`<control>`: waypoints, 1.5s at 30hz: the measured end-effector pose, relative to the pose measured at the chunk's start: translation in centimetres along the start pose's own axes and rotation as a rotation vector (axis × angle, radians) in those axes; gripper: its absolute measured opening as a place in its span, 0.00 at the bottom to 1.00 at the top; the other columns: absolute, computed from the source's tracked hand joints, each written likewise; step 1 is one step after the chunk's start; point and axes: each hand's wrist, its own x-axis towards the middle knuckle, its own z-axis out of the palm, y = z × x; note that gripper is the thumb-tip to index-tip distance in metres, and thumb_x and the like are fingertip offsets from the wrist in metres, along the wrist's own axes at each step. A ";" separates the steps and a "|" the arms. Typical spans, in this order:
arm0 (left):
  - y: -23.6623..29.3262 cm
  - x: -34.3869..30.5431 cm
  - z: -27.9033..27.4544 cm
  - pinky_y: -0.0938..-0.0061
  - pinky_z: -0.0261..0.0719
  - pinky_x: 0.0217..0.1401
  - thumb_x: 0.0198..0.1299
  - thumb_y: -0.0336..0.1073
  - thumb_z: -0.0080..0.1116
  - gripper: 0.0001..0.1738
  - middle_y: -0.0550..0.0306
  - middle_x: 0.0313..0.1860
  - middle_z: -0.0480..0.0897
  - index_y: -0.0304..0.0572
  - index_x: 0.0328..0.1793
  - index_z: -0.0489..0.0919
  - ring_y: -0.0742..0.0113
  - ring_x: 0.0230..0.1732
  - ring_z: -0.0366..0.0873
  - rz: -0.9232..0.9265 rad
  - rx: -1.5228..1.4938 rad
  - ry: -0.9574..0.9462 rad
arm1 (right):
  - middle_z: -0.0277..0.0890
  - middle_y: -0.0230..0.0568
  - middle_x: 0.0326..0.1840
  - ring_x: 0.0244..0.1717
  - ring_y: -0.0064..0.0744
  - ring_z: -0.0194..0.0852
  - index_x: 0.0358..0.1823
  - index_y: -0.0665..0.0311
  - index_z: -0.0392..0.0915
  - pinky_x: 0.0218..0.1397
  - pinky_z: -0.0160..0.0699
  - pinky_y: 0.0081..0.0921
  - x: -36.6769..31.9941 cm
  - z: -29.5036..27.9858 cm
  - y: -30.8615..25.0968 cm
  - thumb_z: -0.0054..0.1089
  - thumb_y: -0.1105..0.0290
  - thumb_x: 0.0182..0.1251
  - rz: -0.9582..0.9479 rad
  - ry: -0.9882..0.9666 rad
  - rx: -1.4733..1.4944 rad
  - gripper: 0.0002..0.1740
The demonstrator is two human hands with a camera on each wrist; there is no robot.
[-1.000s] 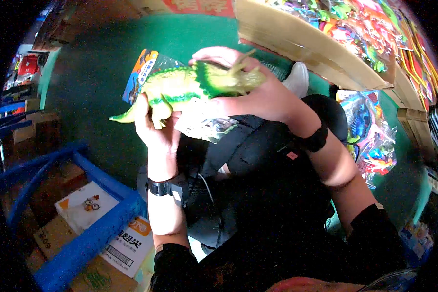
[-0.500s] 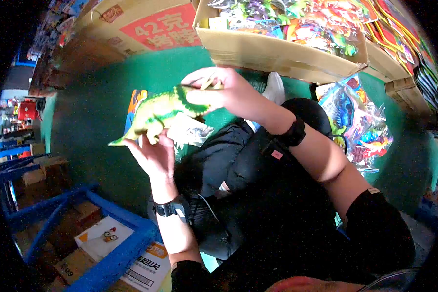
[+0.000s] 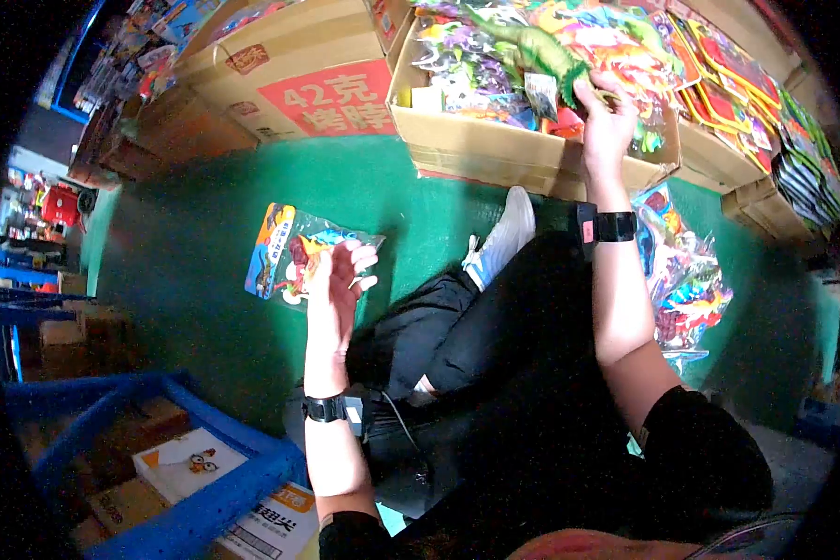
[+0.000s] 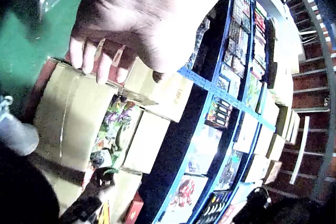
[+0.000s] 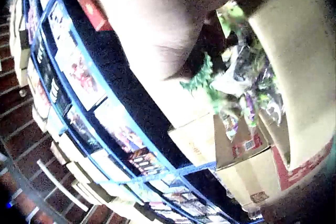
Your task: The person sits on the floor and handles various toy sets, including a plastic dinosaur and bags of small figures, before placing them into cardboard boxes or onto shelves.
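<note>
My right hand (image 3: pixel 609 121) pinches a green toy triceratops (image 3: pixel 543 51) by its head end, over an open cardboard box (image 3: pixel 495 149) of bagged toys. The toy's body stretches away to the upper left, and a small printed tag (image 3: pixel 541 95) hangs below it. Part of the green toy (image 5: pixel 200 77) shows past the hand in the right wrist view. My left hand (image 3: pixel 334 285) holds nothing, its fingers apart and loosely bent. It overlaps a clear bag of toy figures (image 3: pixel 313 247) with a blue and orange header, lying on the green floor.
Right of my leg lies another clear bag of colourful toys (image 3: pixel 686 280). Behind stands a carton with a red label (image 3: pixel 331 98); flat packs (image 3: pixel 728 75) fill a box at far right. A blue metal frame (image 3: pixel 224 485) is at lower left. My shoe (image 3: pixel 504 238) points toward the box.
The triceratops has left my left hand, and my right hand has carried it from above my lap up and right over the box. The bag on the floor has come into fuller view.
</note>
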 end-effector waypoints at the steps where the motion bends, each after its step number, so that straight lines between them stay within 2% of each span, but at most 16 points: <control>1: 0.0 0.1 0.1 0.70 0.76 0.52 0.71 0.62 0.40 0.31 0.52 0.54 0.81 0.41 0.58 0.74 0.65 0.55 0.78 -0.017 0.057 -0.031 | 0.80 0.38 0.43 0.45 0.29 0.77 0.41 0.67 0.83 0.56 0.74 0.25 0.3 -0.3 1.4 0.73 0.71 0.55 0.023 -0.073 -0.072 0.13; 6: -0.2 0.4 0.2 0.70 0.74 0.52 0.72 0.65 0.33 0.35 0.54 0.49 0.83 0.42 0.52 0.77 0.68 0.51 0.79 -0.050 0.088 0.027 | 0.83 0.36 0.44 0.48 0.26 0.77 0.41 0.64 0.84 0.56 0.72 0.25 -0.5 1.8 1.4 0.74 0.67 0.54 0.207 -0.460 -0.172 0.14; 12: -0.4 0.6 -0.2 0.71 0.77 0.46 0.72 0.59 0.40 0.28 0.55 0.43 0.84 0.43 0.49 0.79 0.67 0.46 0.81 -0.057 0.137 0.098 | 0.82 0.43 0.48 0.51 0.30 0.78 0.42 0.67 0.83 0.59 0.75 0.25 -1.0 1.0 0.3 0.69 0.70 0.60 0.179 -0.267 -0.062 0.11; 16: -0.5 0.5 -0.5 0.76 0.75 0.46 0.69 0.49 0.51 0.19 0.58 0.43 0.84 0.42 0.52 0.78 0.72 0.45 0.80 -0.085 0.202 0.110 | 0.81 0.41 0.43 0.43 0.26 0.79 0.43 0.66 0.79 0.43 0.82 0.24 -1.7 1.5 -2.4 0.66 0.73 0.62 0.382 -0.111 0.303 0.10; 20: -1.7 1.5 -2.5 0.80 0.75 0.49 0.66 0.40 0.56 0.14 0.62 0.43 0.82 0.37 0.51 0.78 0.76 0.44 0.78 0.010 0.649 -0.009 | 0.80 0.36 0.44 0.41 0.23 0.78 0.41 0.64 0.79 0.28 0.80 0.16 -5.1 3.7 -5.7 0.63 0.71 0.65 0.526 -0.241 0.467 0.07; 22: -2.2 1.9 -3.3 0.80 0.75 0.50 0.64 0.34 0.57 0.13 0.61 0.43 0.82 0.34 0.51 0.77 0.75 0.44 0.78 0.077 0.797 0.063 | 0.80 0.31 0.42 0.45 0.19 0.75 0.42 0.64 0.80 0.35 0.78 0.17 -6.7 4.4 -6.0 0.62 0.70 0.65 0.537 -0.316 0.347 0.07; 25: -2.6 1.8 -3.4 0.77 0.76 0.49 0.62 0.34 0.60 0.14 0.60 0.39 0.82 0.33 0.50 0.78 0.73 0.41 0.78 0.095 0.768 0.045 | 0.83 0.36 0.45 0.43 0.21 0.74 0.38 0.66 0.79 0.48 0.72 0.19 -6.1 4.4 -5.2 0.64 0.70 0.65 0.082 -0.409 0.099 0.07; 27: -2.9 1.5 -3.4 0.73 0.76 0.48 0.62 0.38 0.62 0.16 0.60 0.36 0.82 0.34 0.49 0.79 0.71 0.39 0.79 0.151 0.643 0.008 | 0.83 0.39 0.47 0.44 0.23 0.75 0.38 0.66 0.79 0.50 0.73 0.21 -5.2 3.7 -5.8 0.65 0.70 0.64 0.085 -0.324 0.078 0.07; 29: 2.6 -1.1 -4.1 0.70 0.77 0.52 0.59 0.39 0.65 0.18 0.50 0.45 0.85 0.37 0.53 0.81 0.62 0.46 0.83 0.170 1.211 -0.024 | 0.82 0.45 0.48 0.47 0.28 0.77 0.37 0.67 0.80 0.54 0.74 0.25 -3.2 2.4 -4.0 0.68 0.70 0.62 -0.131 -0.177 -0.026 0.08; 32: 5.5 -1.6 -9.8 0.74 0.77 0.49 0.61 0.36 0.62 0.15 0.52 0.41 0.86 0.34 0.51 0.80 0.69 0.44 0.82 0.114 1.034 0.499 | 0.82 0.48 0.49 0.50 0.30 0.78 0.39 0.68 0.80 0.57 0.74 0.26 -1.6 0.8 -0.2 0.69 0.67 0.63 -0.060 -0.150 -0.187 0.11; 34: 4.4 -0.8 -13.5 0.78 0.75 0.44 0.64 0.36 0.58 0.11 0.61 0.38 0.84 0.38 0.48 0.79 0.70 0.38 0.79 0.252 0.920 0.597 | 0.83 0.43 0.43 0.44 0.26 0.78 0.43 0.68 0.81 0.52 0.75 0.24 -1.9 0.9 -0.4 0.70 0.61 0.62 0.121 -0.185 -0.182 0.17; 36: 4.6 -0.1 -13.8 0.80 0.73 0.42 0.65 0.38 0.55 0.11 0.64 0.35 0.82 0.41 0.50 0.78 0.69 0.35 0.78 0.118 0.294 0.608 | 0.83 0.41 0.40 0.40 0.25 0.78 0.44 0.68 0.80 0.48 0.76 0.24 -0.5 0.9 0.6 0.69 0.60 0.63 0.342 -0.378 -0.426 0.18; 38: 1.1 2.3 -18.6 0.66 0.72 0.50 0.64 0.50 0.57 0.20 0.60 0.50 0.79 0.45 0.54 0.77 0.68 0.48 0.76 -0.025 0.396 0.503 | 0.82 0.41 0.30 0.25 0.23 0.78 0.43 0.71 0.79 0.31 0.77 0.22 -0.2 1.4 2.3 0.66 0.55 0.65 0.213 -0.437 -0.326 0.22; 40: 1.3 1.6 -14.8 0.58 0.69 0.57 0.62 0.57 0.56 0.29 0.55 0.60 0.76 0.46 0.62 0.75 0.62 0.57 0.73 -0.146 0.394 0.551 | 0.80 0.35 0.32 0.37 0.24 0.77 0.51 0.65 0.78 0.44 0.78 0.25 0.7 1.1 3.1 0.65 0.64 0.66 0.563 -0.456 -0.188 0.16; 42: -4.0 3.3 -18.9 0.56 0.68 0.62 0.63 0.59 0.53 0.35 0.50 0.64 0.74 0.46 0.69 0.71 0.56 0.62 0.71 -0.246 0.688 0.372 | 0.80 0.36 0.35 0.37 0.25 0.77 0.51 0.62 0.77 0.43 0.78 0.26 0.9 1.3 6.2 0.63 0.66 0.66 0.134 -0.485 -0.232 0.15; 45: -5.7 5.9 -17.3 0.56 0.73 0.57 0.63 0.63 0.51 0.36 0.47 0.59 0.77 0.44 0.66 0.74 0.55 0.59 0.73 -0.564 0.902 0.517 | 0.79 0.39 0.41 0.39 0.27 0.77 0.52 0.61 0.76 0.44 0.78 0.27 0.4 1.0 3.1 0.62 0.67 0.67 0.358 -0.614 -0.262 0.14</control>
